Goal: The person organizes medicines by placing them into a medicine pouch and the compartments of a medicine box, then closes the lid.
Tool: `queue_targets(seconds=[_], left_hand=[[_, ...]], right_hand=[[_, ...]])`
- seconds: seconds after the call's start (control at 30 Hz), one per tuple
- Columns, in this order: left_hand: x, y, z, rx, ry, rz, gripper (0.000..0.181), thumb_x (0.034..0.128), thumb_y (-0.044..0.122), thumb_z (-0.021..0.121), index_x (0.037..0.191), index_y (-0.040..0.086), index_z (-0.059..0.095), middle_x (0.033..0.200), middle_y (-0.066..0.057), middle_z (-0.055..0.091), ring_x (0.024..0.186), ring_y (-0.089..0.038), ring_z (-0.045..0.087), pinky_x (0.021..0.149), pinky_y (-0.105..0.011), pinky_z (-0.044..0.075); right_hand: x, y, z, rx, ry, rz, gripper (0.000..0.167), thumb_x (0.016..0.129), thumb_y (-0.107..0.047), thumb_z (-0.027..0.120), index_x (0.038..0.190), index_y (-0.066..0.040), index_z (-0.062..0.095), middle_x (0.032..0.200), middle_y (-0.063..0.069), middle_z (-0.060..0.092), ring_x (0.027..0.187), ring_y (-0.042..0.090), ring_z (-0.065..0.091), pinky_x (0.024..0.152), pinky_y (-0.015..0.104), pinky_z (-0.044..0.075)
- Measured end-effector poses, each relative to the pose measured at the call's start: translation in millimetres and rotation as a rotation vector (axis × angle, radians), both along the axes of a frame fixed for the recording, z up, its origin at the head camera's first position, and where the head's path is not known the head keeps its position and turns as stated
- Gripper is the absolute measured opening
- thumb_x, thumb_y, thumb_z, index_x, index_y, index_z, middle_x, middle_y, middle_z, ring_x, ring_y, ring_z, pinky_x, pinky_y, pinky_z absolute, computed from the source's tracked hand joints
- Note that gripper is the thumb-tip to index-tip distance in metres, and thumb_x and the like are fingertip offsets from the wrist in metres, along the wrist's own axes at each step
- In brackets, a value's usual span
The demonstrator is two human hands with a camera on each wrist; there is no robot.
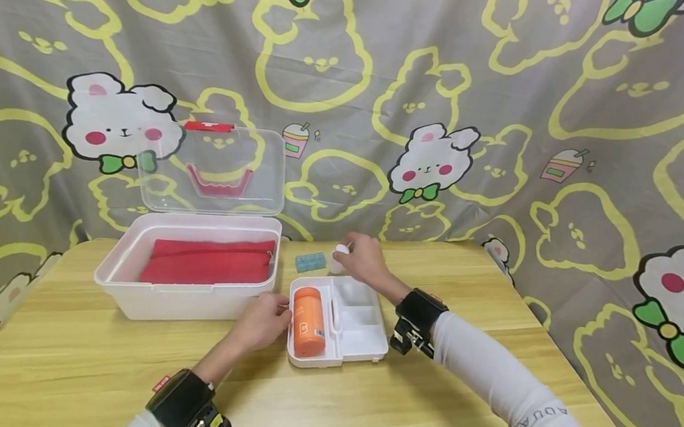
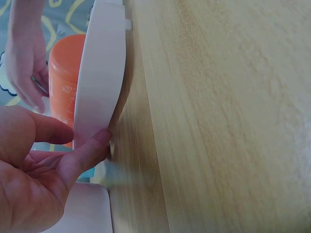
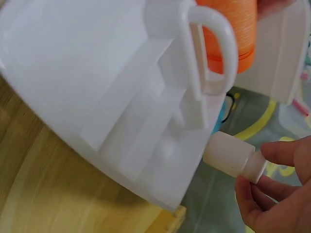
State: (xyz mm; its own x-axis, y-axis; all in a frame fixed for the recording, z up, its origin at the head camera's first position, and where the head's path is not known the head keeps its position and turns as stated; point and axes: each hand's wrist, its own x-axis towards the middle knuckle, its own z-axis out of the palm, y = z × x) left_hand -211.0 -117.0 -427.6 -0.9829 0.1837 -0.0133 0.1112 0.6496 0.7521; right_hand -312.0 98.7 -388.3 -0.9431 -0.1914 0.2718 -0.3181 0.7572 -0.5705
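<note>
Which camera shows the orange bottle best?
The head view: the whole orange bottle shows in the white tray. In the left wrist view, the tray's side hides part; in the right wrist's, the handle covers some and the edge cuts it.

From farthest off, the head view looks forward and down over the white plastic compartment tray point(image 1: 362, 344) toward the grey patterned fabric backdrop point(image 1: 335, 139) behind it. The left wrist view faces the tray's outer wall from low and near its left side; the right wrist view looks closely across its compartments from its right. All three share the tray and the orange cylindrical bottle point(image 1: 309, 321) in it.
</note>
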Motion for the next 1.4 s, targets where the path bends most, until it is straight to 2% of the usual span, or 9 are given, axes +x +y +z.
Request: queue_targets(seconds=[0.13,0.3,0.53,0.7,0.87,0.97,1.17,1.4], left_hand=[[0.0,-0.1,-0.6,0.001,-0.002,-0.004,0.027,0.0962,0.006,0.061,0.119,-0.006,0.069,0.089,-0.01,0.066,0.066,-0.015,0.054,0.057,-0.026,0.044],[-1.5,0.0,-0.5,0.015,-0.018,-0.001,0.027,0.096,0.006,0.061,0.119,-0.006,0.069,0.09,-0.01,0.066,0.065,-0.015,0.055,0.055,-0.025,0.044],[-3.7,-0.5,-1.6,0.01,-0.02,0.002,0.028,0.0959,0.006,0.062,0.12,-0.005,0.069,0.092,-0.01,0.067,0.064,-0.015,0.055,0.056,-0.026,0.044],[-3.7,-0.3,-1.5,0.018,-0.032,0.002,0.028,0.0962,0.007,0.061,0.12,-0.005,0.069,0.091,-0.01,0.066,0.063,-0.015,0.054,0.055,-0.026,0.044],[-3.8,-0.6,-2.2,0.011,-0.009,-0.003,0.025,0.0951,0.006,0.061,0.117,-0.004,0.071,0.09,-0.009,0.068,0.063,-0.014,0.055,0.054,-0.026,0.045],[-4.7,-0.8,-2.5,-0.006,0.013,-0.009,0.024,0.0942,0.005,0.061,0.114,-0.004,0.072,0.088,-0.009,0.068,0.063,-0.013,0.054,0.054,-0.025,0.044],[-4.4,-0.3,-2.4,-0.009,0.015,-0.007,0.023,0.0941,0.005,0.061,0.112,-0.003,0.072,0.082,-0.007,0.064,0.061,-0.013,0.052,0.052,-0.026,0.043],[-3.9,-0.2,-2.0,0.005,0.003,-0.011,0.022,0.0944,0.005,0.06,0.111,-0.003,0.072,0.081,-0.006,0.064,0.058,-0.012,0.051,0.05,-0.024,0.041]], right_hand=[[9.9,6,9.6,-0.015,-0.026,0.032,0.026,0.087,-0.016,0.072,0.108,0.0,0.071,0.099,0.016,0.073,0.09,0.029,0.068,0.077,0.04,0.054],[23.3,15,17.9,-0.021,-0.11,0.027,0.027,0.086,-0.015,0.072,0.108,0.0,0.07,0.102,0.014,0.071,0.092,0.026,0.065,0.078,0.038,0.055],[37.7,32,19.6,0.015,-0.159,0.06,0.021,0.082,-0.015,0.075,0.098,-0.004,0.071,0.095,0.01,0.071,0.088,0.023,0.066,0.075,0.034,0.055],[51.2,44,19.4,0.029,-0.247,0.082,0.024,0.082,-0.017,0.076,0.103,-0.006,0.072,0.099,0.01,0.071,0.091,0.022,0.067,0.073,0.033,0.057],[61.8,51,15.7,0.047,-0.311,0.115,0.019,0.082,-0.018,0.076,0.099,-0.009,0.073,0.092,0.008,0.072,0.076,0.016,0.069,0.067,0.029,0.056],[64.6,53,12.0,0.058,-0.327,0.12,0.016,0.082,-0.017,0.076,0.096,-0.01,0.072,0.088,0.005,0.071,0.073,0.014,0.067,0.067,0.028,0.054],[66.5,53,7.6,0.095,-0.327,0.112,0.015,0.08,-0.014,0.08,0.092,-0.01,0.071,0.088,0.004,0.071,0.082,0.017,0.064,0.07,0.03,0.054],[67.3,54,7.2,0.171,-0.317,0.171,0.02,0.073,-0.002,0.079,0.09,-0.003,0.068,0.081,0.003,0.067,0.073,0.016,0.059,0.064,0.027,0.048]])
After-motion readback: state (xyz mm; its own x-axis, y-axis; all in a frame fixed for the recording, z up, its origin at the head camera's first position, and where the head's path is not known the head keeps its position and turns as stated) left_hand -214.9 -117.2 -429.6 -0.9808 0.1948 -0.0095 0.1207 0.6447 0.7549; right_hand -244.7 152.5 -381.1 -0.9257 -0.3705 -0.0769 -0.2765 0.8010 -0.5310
